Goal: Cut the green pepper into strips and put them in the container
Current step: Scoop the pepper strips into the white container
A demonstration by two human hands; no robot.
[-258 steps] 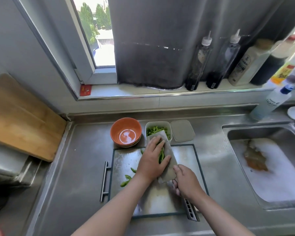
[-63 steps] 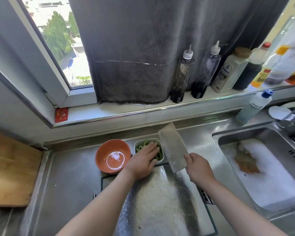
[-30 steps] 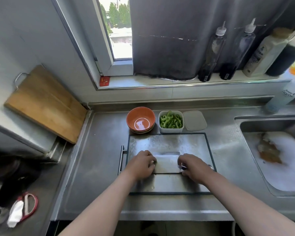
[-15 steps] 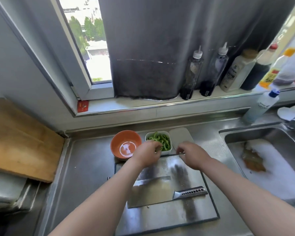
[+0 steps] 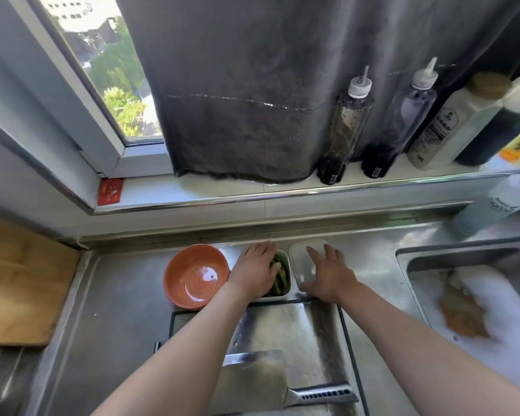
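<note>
Container (image 5: 286, 292), white, on table (image 5: 117, 310) behind cutting board (image 5: 312, 325): held green pepper strips (image 5: 279, 277). Left hand (image 5: 255, 271): flat over it, gripping nothing. Right hand (image 5: 327, 274): spread flat on lid (image 5: 300, 256) just beside. Advice: steady container, seat lid squarely, press corners evenly.

One head-worn wide-angle view looks steeply down, close over the steel counter (image 5: 117, 310), facing the window (image 5: 102, 70).

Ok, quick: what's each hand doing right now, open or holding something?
Left hand: open, fingers laid over the container of pepper strips.
Right hand: open, fingers spread flat on the lid.
</note>
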